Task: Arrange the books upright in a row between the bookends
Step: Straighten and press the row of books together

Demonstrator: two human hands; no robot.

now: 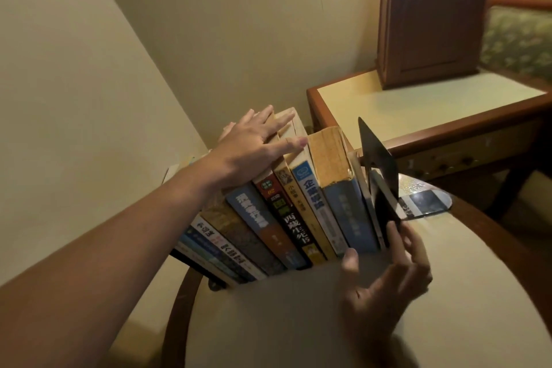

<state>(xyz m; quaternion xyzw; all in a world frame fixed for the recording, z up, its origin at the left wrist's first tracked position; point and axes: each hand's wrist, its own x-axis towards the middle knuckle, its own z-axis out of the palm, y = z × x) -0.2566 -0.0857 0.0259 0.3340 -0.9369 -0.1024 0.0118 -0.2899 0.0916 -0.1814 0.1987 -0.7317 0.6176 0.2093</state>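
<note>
Left hand (251,155): lay flat on the top edges of the row, fingers straight and spread; the forearm hid the leftmost tops.
Books (298,218): stood at frame centre on the round table (298,323), spines facing the camera; leftmost titles were blurred and true tilt was unclear.
Black bookend (382,176): stood upright at the row's right end.
Right hand (385,272): was at lower right, thumb at the base of the blue book (349,215), fingers curled by the bookend's near edge; cannot tell whether it pinched.
</note>
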